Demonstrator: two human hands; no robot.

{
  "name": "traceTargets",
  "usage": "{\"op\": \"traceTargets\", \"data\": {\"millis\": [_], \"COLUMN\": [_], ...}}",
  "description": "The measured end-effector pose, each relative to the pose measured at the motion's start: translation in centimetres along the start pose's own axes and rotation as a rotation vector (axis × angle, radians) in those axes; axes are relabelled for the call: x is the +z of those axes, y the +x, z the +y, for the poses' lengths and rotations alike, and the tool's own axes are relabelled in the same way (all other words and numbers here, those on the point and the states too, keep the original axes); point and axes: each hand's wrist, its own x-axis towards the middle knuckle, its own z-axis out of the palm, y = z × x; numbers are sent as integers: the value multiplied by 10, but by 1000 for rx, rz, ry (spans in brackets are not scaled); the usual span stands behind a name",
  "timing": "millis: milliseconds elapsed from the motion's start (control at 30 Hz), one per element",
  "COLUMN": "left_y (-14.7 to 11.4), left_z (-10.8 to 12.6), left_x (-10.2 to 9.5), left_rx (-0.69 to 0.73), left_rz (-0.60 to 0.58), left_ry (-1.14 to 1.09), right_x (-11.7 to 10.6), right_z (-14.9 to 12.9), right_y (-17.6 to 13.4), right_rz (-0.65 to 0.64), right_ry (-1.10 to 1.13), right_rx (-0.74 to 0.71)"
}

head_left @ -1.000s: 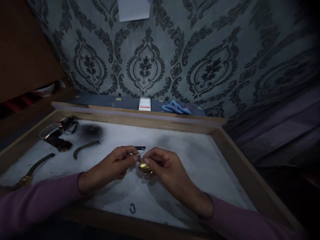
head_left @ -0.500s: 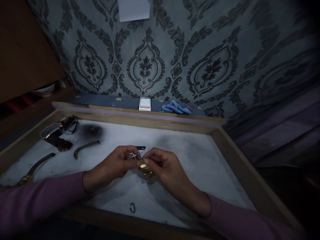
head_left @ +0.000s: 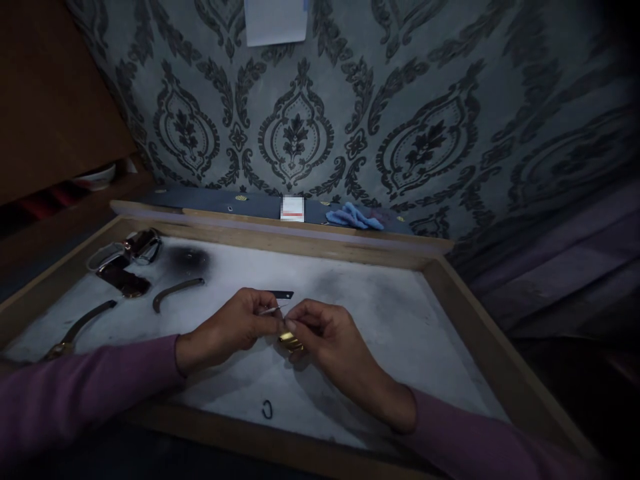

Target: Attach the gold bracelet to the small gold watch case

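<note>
My left hand [head_left: 237, 323] is closed, with a thin pointed metal tool [head_left: 271, 310] between its fingers. It may be a pair of tweezers; the fingers hide much of it. My right hand [head_left: 330, 333] pinches a shiny gold-coloured metal piece [head_left: 291, 342], possibly part of a watch. The two hands meet at the upper edge of this piece, just above the white work surface. What the fingertips touch there is too small and dark to make out. Behind the hands lies a flat dark blade-like strip [head_left: 284, 295], partly covered by my left hand.
A wooden rim [head_left: 320, 244] borders the white tray surface [head_left: 380, 293]. At left lie watches [head_left: 123, 277], a curved dark strap [head_left: 177, 290] and a gold watch [head_left: 60, 348]. A small dark loop [head_left: 267, 409] lies in front. Beyond the rim are a small box [head_left: 293, 209] and a blue cloth [head_left: 354, 215].
The view has shifted slightly. The metal tool in my left hand is turned a little, and its second thin prong no longer shows. Both hands keep their hold.
</note>
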Motion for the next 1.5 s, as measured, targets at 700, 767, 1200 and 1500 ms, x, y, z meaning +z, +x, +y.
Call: {"op": "traceTargets", "data": {"millis": [700,767,1200,1500], "left_y": [-22,-23,-18,-18], "left_z": [3,2,-1,-1], "left_x": [-9,-7,-6,-4], "left_rx": [274,274,337,328], "left_rz": [-71,-65,-40,-71], "left_ry": [335,369,470,444], "right_x": [-9,-8,-7,-5], "right_z": [-6,-7,-5,-2], "right_y": [8,7,4,5], "right_rz": [108,109,83,87], "right_ry": [83,73,30,34], "right_rx": [-4,-12,-51,-35]}}
